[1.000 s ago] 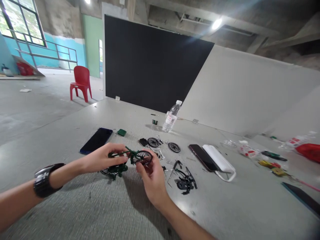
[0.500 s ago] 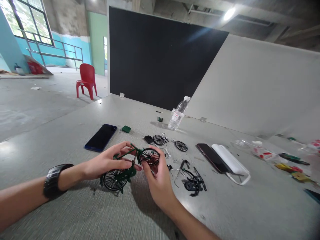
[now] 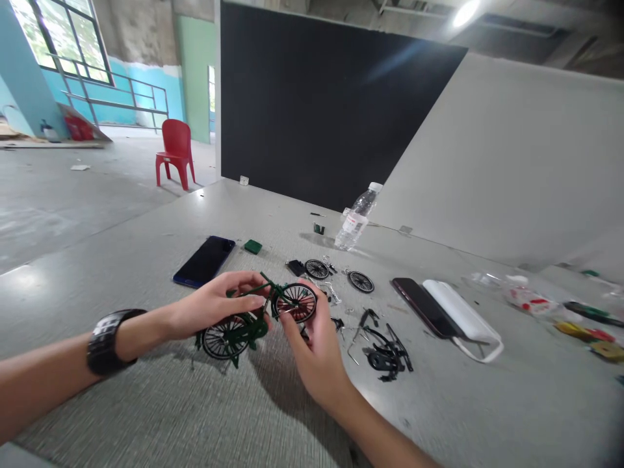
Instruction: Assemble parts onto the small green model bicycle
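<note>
A small green model bicycle [image 3: 244, 322] stands on the grey table [image 3: 146, 403]. My left hand [image 3: 214, 305], with a black watch on its wrist, pinches the bicycle's green frame from above. My right hand [image 3: 314, 344] has its fingers closed round the front wheel [image 3: 295, 302]. The rear wheel [image 3: 224, 337] rests on the table. Loose parts lie just beyond: two spare spoked wheels [image 3: 316, 268] [image 3: 361, 281] and a heap of black parts [image 3: 385, 354].
A dark phone [image 3: 205, 260] and a small green block [image 3: 252, 246] lie behind my left hand. A water bottle [image 3: 358, 216] stands further back. To the right are a second phone [image 3: 422, 307], a white power bank [image 3: 461, 318] and wrapped items [image 3: 526, 300]. A red chair [image 3: 176, 153] stands on the floor.
The bicycle has been lowered and turned a little so its rear wheel stands clear on the table. Both hands kept their hold. The camera has tipped down and shifted slightly.
</note>
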Demonstrator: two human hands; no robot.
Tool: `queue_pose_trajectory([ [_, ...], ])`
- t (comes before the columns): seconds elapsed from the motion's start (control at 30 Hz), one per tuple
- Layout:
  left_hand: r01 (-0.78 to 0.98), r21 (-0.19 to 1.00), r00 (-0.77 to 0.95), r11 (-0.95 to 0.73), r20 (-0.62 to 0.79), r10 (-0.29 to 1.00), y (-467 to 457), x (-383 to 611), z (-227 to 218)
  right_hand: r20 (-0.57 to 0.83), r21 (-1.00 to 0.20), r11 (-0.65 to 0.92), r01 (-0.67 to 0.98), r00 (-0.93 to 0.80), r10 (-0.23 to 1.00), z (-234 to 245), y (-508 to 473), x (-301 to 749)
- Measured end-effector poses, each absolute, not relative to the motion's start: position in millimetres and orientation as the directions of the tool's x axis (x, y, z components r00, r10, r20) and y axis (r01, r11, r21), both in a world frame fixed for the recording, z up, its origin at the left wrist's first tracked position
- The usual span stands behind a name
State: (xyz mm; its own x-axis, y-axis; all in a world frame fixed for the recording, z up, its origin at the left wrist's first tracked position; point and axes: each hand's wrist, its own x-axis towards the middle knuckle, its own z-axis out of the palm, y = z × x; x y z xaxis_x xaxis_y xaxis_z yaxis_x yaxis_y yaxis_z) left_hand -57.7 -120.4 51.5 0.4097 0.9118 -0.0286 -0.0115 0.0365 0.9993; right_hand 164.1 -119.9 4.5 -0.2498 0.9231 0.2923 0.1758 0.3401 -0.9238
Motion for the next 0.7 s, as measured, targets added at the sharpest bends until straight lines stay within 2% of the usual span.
queue_pose_trajectory([
  [0.1,0.126,0.984,0.401,-0.125,0.065,0.914,-116,-68,61,0.287,-0.908,0.346,0.234,-0.255,0.924,2,-121,164],
  [0.23,0.227,0.947,0.437,-0.228,0.110,0.893,-109,-87,74,0.337,-0.866,0.401,0.298,-0.245,0.909,-2,-122,163],
  [0.33,0.347,0.906,0.489,-0.242,0.045,0.871,-107,-100,81,0.379,-0.814,0.466,0.346,-0.291,0.878,-2,-122,163],
  [0.5,0.488,0.815,0.510,-0.312,0.024,0.860,-110,-103,82,0.440,-0.695,0.583,0.421,-0.392,0.808,2,-123,162],
  [0.7,0.591,0.739,0.528,-0.324,-0.051,0.848,-112,-100,83,0.321,-0.585,0.625,0.516,-0.560,0.764,1,-123,160],
])
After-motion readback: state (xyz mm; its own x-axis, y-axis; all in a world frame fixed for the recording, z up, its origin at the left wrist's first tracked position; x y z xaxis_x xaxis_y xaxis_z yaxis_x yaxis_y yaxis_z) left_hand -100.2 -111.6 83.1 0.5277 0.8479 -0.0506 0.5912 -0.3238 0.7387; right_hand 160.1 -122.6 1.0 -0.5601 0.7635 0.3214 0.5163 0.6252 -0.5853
